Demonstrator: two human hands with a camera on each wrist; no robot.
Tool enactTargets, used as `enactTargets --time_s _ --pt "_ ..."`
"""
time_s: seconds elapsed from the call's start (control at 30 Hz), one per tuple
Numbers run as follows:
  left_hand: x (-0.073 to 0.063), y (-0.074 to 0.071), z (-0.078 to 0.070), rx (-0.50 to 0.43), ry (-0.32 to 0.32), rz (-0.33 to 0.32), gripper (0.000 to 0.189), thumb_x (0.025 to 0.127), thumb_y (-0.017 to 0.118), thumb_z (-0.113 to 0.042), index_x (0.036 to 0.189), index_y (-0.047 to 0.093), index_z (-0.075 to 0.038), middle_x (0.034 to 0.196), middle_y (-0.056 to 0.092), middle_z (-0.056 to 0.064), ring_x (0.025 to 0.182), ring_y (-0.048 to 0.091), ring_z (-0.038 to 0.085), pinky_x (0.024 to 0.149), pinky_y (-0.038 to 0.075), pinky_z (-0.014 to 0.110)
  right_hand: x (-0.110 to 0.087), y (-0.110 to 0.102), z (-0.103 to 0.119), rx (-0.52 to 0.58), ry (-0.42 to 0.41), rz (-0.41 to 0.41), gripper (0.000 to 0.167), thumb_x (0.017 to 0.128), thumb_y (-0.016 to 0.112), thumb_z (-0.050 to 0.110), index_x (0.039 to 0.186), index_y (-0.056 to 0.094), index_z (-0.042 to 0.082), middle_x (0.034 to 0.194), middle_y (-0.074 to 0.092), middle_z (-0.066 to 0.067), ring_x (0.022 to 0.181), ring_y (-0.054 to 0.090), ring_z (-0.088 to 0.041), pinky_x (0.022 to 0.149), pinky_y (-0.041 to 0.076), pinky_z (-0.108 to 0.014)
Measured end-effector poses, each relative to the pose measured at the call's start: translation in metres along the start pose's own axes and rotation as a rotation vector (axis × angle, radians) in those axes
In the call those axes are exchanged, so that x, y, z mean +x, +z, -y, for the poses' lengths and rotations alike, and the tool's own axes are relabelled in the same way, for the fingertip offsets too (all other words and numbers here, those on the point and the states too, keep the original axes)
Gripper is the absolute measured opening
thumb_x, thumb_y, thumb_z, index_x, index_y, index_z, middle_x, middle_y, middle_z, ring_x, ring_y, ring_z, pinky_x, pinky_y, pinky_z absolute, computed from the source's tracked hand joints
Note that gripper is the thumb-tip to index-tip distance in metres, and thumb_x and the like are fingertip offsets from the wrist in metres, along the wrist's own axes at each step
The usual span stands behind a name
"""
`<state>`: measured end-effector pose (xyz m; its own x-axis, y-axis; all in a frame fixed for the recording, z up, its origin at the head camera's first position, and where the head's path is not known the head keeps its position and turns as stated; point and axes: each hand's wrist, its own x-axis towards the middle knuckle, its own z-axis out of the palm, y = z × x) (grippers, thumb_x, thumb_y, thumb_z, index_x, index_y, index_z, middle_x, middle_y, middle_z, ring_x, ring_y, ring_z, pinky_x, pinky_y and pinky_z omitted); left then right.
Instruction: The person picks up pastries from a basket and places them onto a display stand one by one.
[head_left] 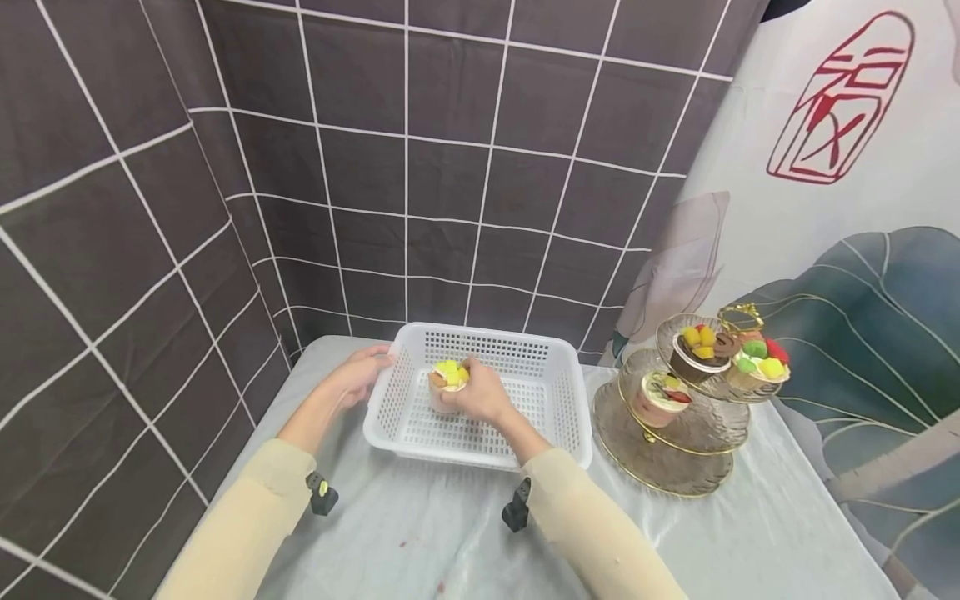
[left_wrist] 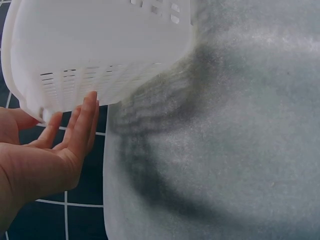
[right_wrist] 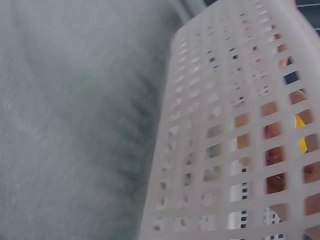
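Note:
My right hand [head_left: 483,392] reaches into the white plastic basket [head_left: 480,460] and grips a dessert cup [head_left: 444,400] topped with yellow fruit cubes and cream. In the right wrist view, the perforated side of the basket hides most of that hand; bits of skin and yellow show through the holes. At the basket's left end, my left hand [head_left: 355,372] rests against the outside near the rim. The left wrist view shows its fingers [left_wrist: 84,125] extended and slightly spread, with the tips right at the basket's wall [left_wrist: 100,40].
Right of the basket stands a tiered glass stand [head_left: 663,479] with gold edges. It bears a chocolate fruit cup [head_left: 697,367], a cup with colourful toppings [head_left: 757,367] and a creamy cup [head_left: 662,400]. A dark checked cloth [head_left: 450,175] hangs behind the cloth-covered table [head_left: 420,533].

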<state>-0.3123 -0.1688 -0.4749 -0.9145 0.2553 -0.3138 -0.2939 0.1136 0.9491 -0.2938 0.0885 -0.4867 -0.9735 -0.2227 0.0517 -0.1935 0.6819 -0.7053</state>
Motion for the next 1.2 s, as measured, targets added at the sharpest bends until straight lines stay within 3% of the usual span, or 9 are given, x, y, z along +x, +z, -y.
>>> enactTargets --time_s 0.2,0.67,0.83,1.0,1.2 --pt "0.001 -0.001 0.0 0.01 -0.001 0.01 0.053 0.115 0.042 -0.023 0.163 0.03 -0.003 0.15 0.054 0.029 0.134 0.058 0.045 0.103 0.053 0.061 -0.008 -0.016 0.005 0.079 -0.05 -0.063 0.076 0.08 0.088 0.032 0.141 0.056 -0.002 0.126 0.068 -0.017 0.11 0.067 -0.029 0.097 0.058 -0.043" --pt "0.002 0.001 0.001 0.003 -0.004 -0.004 0.052 0.115 0.041 -0.022 0.163 0.032 -0.005 0.151 0.054 0.029 0.136 0.057 0.044 0.107 0.05 0.06 -0.051 -0.058 0.008 0.09 -0.197 -0.054 0.072 0.082 0.089 0.031 0.141 0.06 0.003 0.131 0.068 -0.01 0.121 0.065 -0.029 0.105 0.054 -0.046" --pt "0.001 0.002 0.0 0.001 -0.001 -0.004 0.051 0.115 0.041 -0.021 0.162 0.032 -0.004 0.151 0.053 0.029 0.135 0.057 0.044 0.106 0.051 0.059 -0.067 -0.072 -0.002 0.082 -0.247 -0.028 0.072 0.082 0.089 0.026 0.142 0.058 0.001 0.131 0.068 -0.009 0.121 0.065 -0.028 0.105 0.053 -0.045" --pt "0.001 0.003 -0.001 -0.004 0.007 0.002 0.052 0.115 0.04 -0.021 0.163 0.03 -0.003 0.151 0.052 0.03 0.136 0.056 0.045 0.108 0.049 0.061 -0.085 -0.087 -0.017 0.079 -0.243 -0.015 0.071 0.085 0.089 0.026 0.143 0.057 0.002 0.132 0.067 -0.008 0.123 0.064 -0.028 0.107 0.052 -0.048" --pt "0.002 0.001 0.0 -0.003 0.003 0.003 0.053 0.116 0.04 -0.021 0.164 0.028 -0.002 0.152 0.052 0.03 0.137 0.055 0.045 0.109 0.049 0.06 -0.104 -0.102 -0.04 0.072 -0.257 -0.068 0.068 0.085 0.09 0.026 0.143 0.059 0.006 0.131 0.07 -0.006 0.121 0.067 -0.028 0.104 0.053 -0.054"
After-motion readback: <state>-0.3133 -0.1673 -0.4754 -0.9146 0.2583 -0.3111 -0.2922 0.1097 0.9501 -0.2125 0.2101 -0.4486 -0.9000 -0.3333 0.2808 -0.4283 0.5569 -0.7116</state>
